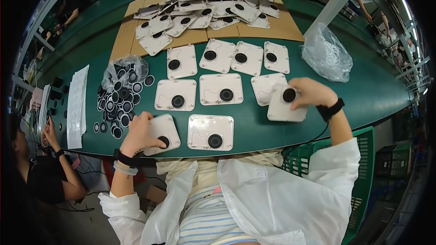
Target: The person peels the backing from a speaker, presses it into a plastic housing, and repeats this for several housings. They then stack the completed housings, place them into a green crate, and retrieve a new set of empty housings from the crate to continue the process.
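Near the table's front edge, my left hand [137, 135] grips a white plastic cover [164, 124] by its left side, the thumb on the cover's black round ring. My right hand [313, 94] is closed on another white cover [286, 112] at its upper right. That cover is tilted and partly overlaps a white cover [263, 86] behind it. Between my hands lies a cover [210, 129] with a black ring at its lower right. Behind it are two more covers, [221, 83] and the left cover [175, 89], and a further row of covers [181, 56].
Loose black and white rings [119, 102] lie left, partly in a clear bag [141, 67]. Many covers are heaped on cardboard [125, 40] at the back. A plastic bag [327, 54] sits right, white sheets [77, 108] far left. A green crate [365, 154] stands below; a co-worker [50, 172] sits left.
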Demonstrator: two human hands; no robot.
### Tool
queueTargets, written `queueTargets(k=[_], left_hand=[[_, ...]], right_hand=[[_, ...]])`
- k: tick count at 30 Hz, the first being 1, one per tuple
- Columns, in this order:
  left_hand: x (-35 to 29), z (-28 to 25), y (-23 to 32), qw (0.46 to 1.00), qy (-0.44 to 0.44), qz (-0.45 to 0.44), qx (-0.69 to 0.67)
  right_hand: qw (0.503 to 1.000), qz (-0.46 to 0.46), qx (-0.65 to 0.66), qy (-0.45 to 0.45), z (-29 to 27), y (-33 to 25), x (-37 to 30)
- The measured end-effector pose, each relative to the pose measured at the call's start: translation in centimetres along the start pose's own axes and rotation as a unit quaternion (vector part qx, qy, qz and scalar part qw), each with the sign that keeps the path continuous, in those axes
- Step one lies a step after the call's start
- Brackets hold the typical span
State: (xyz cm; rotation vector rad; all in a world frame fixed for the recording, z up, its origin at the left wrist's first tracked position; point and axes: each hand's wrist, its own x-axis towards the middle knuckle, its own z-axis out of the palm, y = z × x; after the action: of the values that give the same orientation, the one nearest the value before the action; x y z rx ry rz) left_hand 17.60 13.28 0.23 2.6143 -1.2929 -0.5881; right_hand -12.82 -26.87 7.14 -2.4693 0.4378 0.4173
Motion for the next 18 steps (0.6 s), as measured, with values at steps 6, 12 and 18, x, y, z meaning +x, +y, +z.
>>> queueTargets(k=[6, 12, 18], left_hand=[[-0.7, -1.4, 5.4, 0.973, -0.008, 0.177, -0.147], [3.0, 2.5, 12.8, 0.966, -0.009, 0.249, -0.075], [3.7, 2.2, 14.0, 0.967, -0.031, 0.246, 0.064]], right_hand=[[0.991, -0.094, -0.099, 0.012, 0.3, 3.6, 4.5], [0.972, -0.051, -0.228, 0.018, 1.5, 2.3, 4.2], [0.999, 0.003, -0.033, 0.009, 1.4, 3.5, 1.8]])
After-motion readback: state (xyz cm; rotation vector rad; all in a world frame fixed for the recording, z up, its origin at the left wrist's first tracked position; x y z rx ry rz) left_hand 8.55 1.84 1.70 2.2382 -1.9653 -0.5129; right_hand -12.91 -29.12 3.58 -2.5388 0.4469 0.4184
